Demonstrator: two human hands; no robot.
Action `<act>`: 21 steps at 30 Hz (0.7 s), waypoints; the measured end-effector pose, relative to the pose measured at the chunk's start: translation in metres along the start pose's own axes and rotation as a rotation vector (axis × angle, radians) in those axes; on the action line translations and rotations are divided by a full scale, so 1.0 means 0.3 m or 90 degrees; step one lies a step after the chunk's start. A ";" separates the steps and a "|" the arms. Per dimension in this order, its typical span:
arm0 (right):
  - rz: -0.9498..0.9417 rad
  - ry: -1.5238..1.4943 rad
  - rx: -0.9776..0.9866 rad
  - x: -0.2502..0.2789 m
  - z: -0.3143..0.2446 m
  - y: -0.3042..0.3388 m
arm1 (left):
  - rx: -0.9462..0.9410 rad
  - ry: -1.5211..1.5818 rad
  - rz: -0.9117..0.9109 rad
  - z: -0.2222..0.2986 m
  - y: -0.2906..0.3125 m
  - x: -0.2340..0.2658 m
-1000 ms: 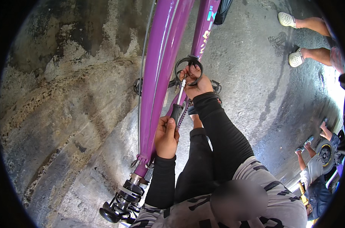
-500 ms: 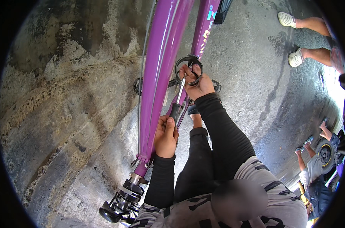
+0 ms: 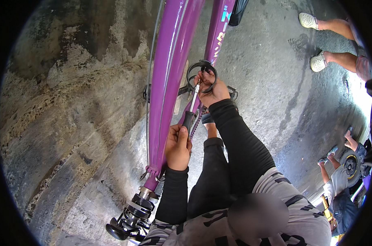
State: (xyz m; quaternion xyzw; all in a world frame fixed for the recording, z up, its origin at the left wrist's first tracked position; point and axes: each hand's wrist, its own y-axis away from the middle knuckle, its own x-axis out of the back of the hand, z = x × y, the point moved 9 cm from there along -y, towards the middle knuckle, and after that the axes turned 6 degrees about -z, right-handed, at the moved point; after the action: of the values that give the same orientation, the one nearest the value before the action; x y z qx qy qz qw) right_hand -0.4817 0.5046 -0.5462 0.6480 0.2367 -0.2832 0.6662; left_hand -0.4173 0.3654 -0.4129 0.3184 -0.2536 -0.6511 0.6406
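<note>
My left hand [image 3: 179, 146] is wrapped round the black handle of a screwdriver [image 3: 189, 119], beside the thick purple tube of a bicycle frame [image 3: 173, 61]. The silver shaft points away from me, its tip reaching the fingers of my right hand [image 3: 212, 91]. Those fingers are closed at a black ring-shaped holder [image 3: 189, 78], which looks like a bottle cage, against the thinner purple tube [image 3: 216, 39]. The fingers and the holder hide the exact spot where the tip ends.
The bicycle's pedal [image 3: 146, 93] and chain [image 3: 196, 123] lie beyond and below my hands. A black hub-like part [image 3: 132, 217] sits at the frame's near end. A person in pale clogs [image 3: 318, 62] stands at right; another person is near a wheel [image 3: 350, 167]. A stained wall [image 3: 63, 106] rises at left.
The purple frame and the black holder have shifted slightly to the left. Both hands keep their grips, and the screwdriver's angle is nearly the same.
</note>
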 end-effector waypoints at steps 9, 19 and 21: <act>0.029 0.041 -0.043 0.007 0.006 0.016 | 0.006 0.003 0.002 0.000 -0.003 0.000; 0.043 0.071 -0.100 0.021 0.023 0.020 | 0.010 0.005 0.011 0.004 0.004 0.001; 0.041 0.065 -0.093 0.027 0.023 0.017 | 0.013 0.007 0.016 0.005 0.003 0.002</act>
State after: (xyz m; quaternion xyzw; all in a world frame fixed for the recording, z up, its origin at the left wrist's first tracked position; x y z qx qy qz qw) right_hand -0.4726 0.4971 -0.5478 0.6186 0.2693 -0.2107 0.7074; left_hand -0.4177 0.3646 -0.4112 0.3251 -0.2607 -0.6386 0.6470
